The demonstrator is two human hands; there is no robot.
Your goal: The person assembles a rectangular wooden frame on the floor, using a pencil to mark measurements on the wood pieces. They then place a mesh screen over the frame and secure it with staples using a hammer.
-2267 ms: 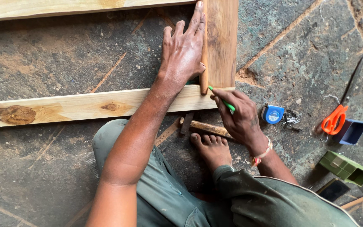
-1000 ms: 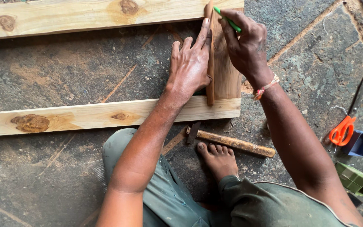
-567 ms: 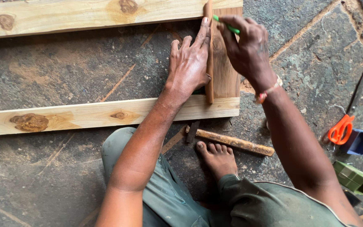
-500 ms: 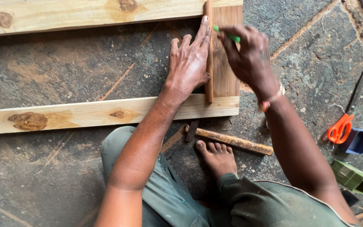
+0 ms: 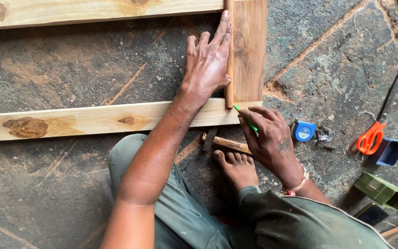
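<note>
Hands at work: left hand spread flat, pressing thin strip against board; right hand pinching green pencil. Blue box, green box alongside, contents unclear.

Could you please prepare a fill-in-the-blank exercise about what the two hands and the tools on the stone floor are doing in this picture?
1. The left hand lies flat, pressing a thin wooden strip against the short upright brown board, while the right hand grips a ____ pencil.
2. The scissors with ____ handles lie beside the small blue open box.
3. The wooden-handled hammer lies just in front of the bare ____.

Missing words: green; orange; foot
</note>
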